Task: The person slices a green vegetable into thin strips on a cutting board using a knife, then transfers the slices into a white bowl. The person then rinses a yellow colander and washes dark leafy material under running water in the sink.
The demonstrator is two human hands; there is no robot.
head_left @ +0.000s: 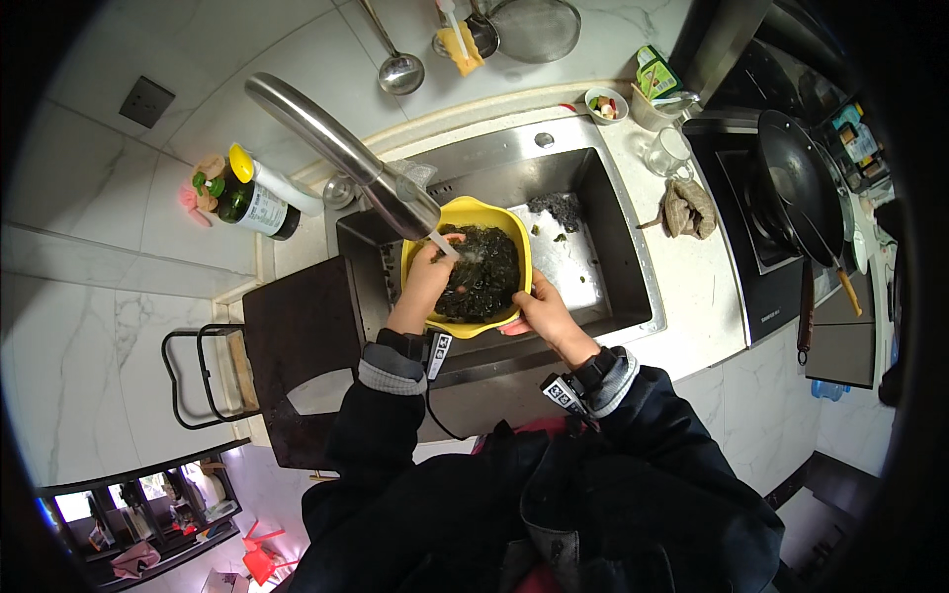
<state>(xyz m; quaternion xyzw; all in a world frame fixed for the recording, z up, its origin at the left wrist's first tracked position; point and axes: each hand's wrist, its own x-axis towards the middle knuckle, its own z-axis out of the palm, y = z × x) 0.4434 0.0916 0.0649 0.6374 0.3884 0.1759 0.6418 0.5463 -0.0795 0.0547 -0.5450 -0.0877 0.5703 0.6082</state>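
Observation:
A yellow basin (527, 265) stands in the left part of the steel sink, filled with wet, dark green strands that look like seaweed (484, 267). Water runs from the steel faucet (341, 133) into it. My left hand (427, 282) reaches over the near left rim into the greens, right beside the stream. Its fingers are largely hidden among the strands, so their closing cannot be read. On the basin's lower right side, my right hand (544, 308) grips the rim, thumb on top and fingers underneath.
Dark scraps (559, 210) and green bits lie in the sink (583, 282). A dark board (297, 346) lies at the left, with bottles (259, 210) behind it. At right are a cloth (689, 210), a glass mug (669, 151), a small bowl (605, 105) and a wok (796, 178) on the stove.

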